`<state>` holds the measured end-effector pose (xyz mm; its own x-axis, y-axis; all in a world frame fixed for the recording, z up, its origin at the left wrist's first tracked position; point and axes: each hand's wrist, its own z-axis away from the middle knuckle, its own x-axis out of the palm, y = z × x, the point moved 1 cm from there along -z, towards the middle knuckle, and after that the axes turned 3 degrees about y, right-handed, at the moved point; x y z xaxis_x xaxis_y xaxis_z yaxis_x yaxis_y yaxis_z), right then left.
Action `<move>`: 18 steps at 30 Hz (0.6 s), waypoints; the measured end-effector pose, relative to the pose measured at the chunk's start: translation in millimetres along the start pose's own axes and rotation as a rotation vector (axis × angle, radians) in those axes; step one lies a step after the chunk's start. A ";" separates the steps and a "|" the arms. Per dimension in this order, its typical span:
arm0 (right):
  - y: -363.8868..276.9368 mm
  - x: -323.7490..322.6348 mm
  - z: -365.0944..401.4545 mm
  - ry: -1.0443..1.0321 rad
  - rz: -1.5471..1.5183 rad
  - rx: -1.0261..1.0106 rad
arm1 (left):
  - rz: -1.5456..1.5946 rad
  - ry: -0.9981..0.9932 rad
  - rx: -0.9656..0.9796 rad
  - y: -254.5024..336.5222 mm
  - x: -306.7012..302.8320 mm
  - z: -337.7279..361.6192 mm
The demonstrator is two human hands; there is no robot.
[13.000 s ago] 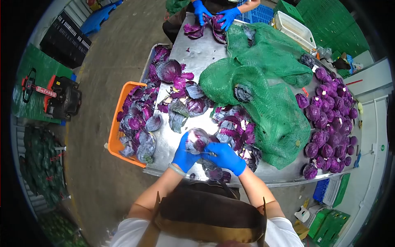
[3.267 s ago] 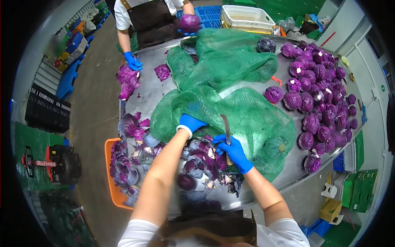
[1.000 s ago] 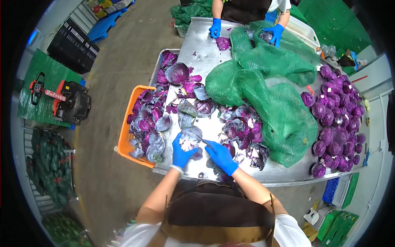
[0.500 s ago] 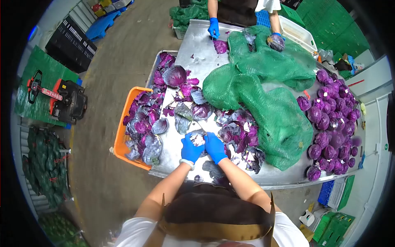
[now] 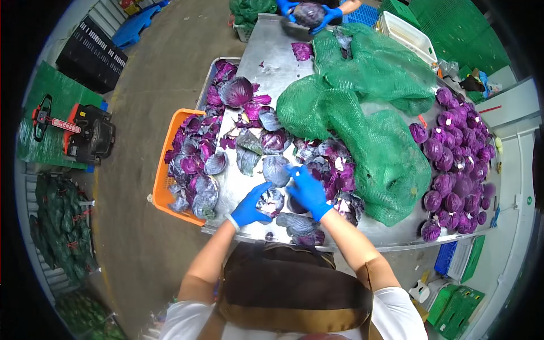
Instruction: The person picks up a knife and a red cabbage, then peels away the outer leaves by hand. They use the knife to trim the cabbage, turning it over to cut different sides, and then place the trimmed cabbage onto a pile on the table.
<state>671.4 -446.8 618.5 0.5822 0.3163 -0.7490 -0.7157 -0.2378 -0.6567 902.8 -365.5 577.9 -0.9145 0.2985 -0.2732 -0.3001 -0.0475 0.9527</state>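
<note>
Blue gloves cover both hands. My left hand (image 5: 249, 206) is wrapped round the left side of a cabbage (image 5: 270, 202) with a pale cut end, at the table's near edge. My right hand (image 5: 307, 191) is above the table to the right of that cabbage, its fingers pointing up and left by a loose grey-purple leaf (image 5: 276, 170); whether it grips that leaf is unclear. Dark leaves (image 5: 298, 224) lie just below the hands. Trimmed purple leaves (image 5: 340, 175) are heaped to the right, beside a green mesh net (image 5: 391, 164).
An orange crate (image 5: 161, 190) full of leaves stands at the left of the metal table (image 5: 272, 42). Many purple cabbages (image 5: 453, 164) are piled on the right. Across the table, a co-worker's gloved hands (image 5: 326, 18) hold a cabbage (image 5: 309, 14).
My hands have moved apart, and the cabbage sits lower with my left hand. A broad leaf now lies above it. The co-worker's hands have come together round a cabbage.
</note>
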 end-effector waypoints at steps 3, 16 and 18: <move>6.8 50.5 18.7 -0.051 -0.214 -0.024 | -0.031 0.178 -0.053 -23.0 15.5 -4.2; 39.2 66.0 -14.3 -0.006 -0.066 0.332 | -0.383 0.521 -0.102 -4.1 50.5 -15.2; 36.7 67.7 -7.6 0.046 -0.209 0.196 | -0.152 0.500 0.010 -16.3 36.4 -4.2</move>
<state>687.4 -441.0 543.0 0.7386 0.2963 -0.6055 -0.6367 0.0117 -0.7710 873.3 -357.9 551.9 -0.8792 -0.1902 -0.4369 -0.4397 -0.0296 0.8977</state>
